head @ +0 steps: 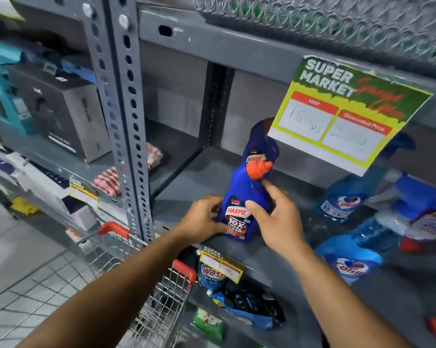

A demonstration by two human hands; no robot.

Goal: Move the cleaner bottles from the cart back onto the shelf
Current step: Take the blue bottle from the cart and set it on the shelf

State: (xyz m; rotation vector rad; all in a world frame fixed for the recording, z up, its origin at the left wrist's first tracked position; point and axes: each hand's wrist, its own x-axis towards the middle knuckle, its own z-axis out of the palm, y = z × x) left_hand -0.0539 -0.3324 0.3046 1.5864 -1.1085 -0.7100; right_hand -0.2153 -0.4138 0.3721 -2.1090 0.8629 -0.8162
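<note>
A dark blue Harpic cleaner bottle [239, 197] with an orange cap stands at the front edge of the grey metal shelf [191, 177]. My left hand [201, 219] grips its lower left side and my right hand [277, 217] grips its right side. A second Harpic bottle [262, 144] stands right behind it, its top hidden by a hanging price sign. The wire cart [91, 267] with red corner caps is at the lower left, under my left arm; no bottles are visible in it.
Light blue Colin spray bottles [347, 199] crowd the shelf's right side. A green and yellow price sign [344, 114] hangs from the shelf above. A perforated upright post [126, 116] stands left of the bottle. Detergent pouches [249, 305] lie on the lower shelf. Boxes [61, 109] fill the left bay.
</note>
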